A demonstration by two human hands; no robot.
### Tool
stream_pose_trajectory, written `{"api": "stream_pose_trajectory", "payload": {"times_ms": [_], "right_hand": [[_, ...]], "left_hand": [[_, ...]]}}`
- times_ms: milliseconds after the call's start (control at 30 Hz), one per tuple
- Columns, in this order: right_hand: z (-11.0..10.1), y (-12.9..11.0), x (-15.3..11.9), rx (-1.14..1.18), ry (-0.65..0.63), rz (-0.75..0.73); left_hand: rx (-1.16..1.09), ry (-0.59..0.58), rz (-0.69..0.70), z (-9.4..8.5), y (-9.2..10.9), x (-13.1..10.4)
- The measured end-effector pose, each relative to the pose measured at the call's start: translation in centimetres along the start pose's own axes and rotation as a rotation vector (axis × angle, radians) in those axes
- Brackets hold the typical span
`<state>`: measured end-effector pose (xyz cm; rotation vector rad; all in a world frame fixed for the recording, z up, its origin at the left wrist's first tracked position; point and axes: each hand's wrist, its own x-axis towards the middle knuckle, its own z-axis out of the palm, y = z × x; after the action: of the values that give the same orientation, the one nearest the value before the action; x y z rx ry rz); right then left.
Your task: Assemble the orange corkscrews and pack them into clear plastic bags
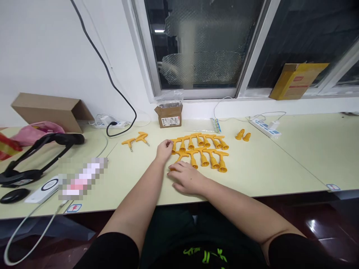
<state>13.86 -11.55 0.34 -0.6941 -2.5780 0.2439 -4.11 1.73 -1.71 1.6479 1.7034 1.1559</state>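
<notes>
Two rows of yellow T-handled corkscrews with bell-shaped covers lie on the table. My left hand (165, 150) is at the left end of the back row, its fingers closed on the end corkscrew (174, 148), which they partly hide. My right hand (190, 178) lies palm down at the left end of the front row, fingers spread and thumb apart. Beneath its fingertips is a partly covered corkscrew (181, 154). Further right in that row lies another corkscrew (222, 163). To the left, two bare corkscrews (142, 138) show their metal spirals.
Two loose yellow covers (242, 135) stand on the right, near a power strip (265, 127). A small cardboard box (169, 115) is against the wall. At left are a black headset-like frame (42, 170), a mouse (14, 195), a white power bank (46, 188) and cables.
</notes>
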Motion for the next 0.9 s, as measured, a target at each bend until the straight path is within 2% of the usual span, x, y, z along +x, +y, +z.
{"api": "stream_pose_trajectory", "payload": {"times_ms": [100, 333, 433, 533, 633, 667, 700, 800, 900], "right_hand": [[1.0, 0.1, -0.3, -0.038, 0.006, 0.014], [0.8, 0.5, -1.4, -0.029, 0.025, 0.037], [-0.1, 0.3, -1.8, -0.005, 0.009, 0.036], [-2.4, 1.3, -2.3, 0.034, 0.084, 0.026], [-5.7, 5.0, -3.1, 0.069, 0.255, 0.115], [-6.9, 6.9, -3.7, 0.058, 0.322, 0.157], [-8.0, 9.0, -4.3, 0.030, 0.389, 0.205], [-10.4, 15.7, -7.4, -0.159, 0.599, 0.419], [-11.3, 21.1, -11.1, -0.323, 0.744, 0.730]], "left_hand": [[0.035, -0.015, 0.049, 0.1, 0.1, -0.3], [0.117, -0.005, 0.096, -0.1, 0.3, -0.5], [0.154, 0.020, 0.115, -0.3, 0.5, -0.6], [0.223, 0.138, 0.131, -1.6, 0.4, -0.7], [0.436, 0.370, 0.111, -4.2, -0.8, -0.1], [0.500, 0.398, 0.087, -5.1, -1.3, 0.3], [0.556, 0.395, 0.053, -5.9, -2.0, 0.8], [0.618, 0.267, -0.112, -7.6, -3.4, 2.0], [0.629, 0.197, -0.138, -8.1, -3.5, 2.2]]}}
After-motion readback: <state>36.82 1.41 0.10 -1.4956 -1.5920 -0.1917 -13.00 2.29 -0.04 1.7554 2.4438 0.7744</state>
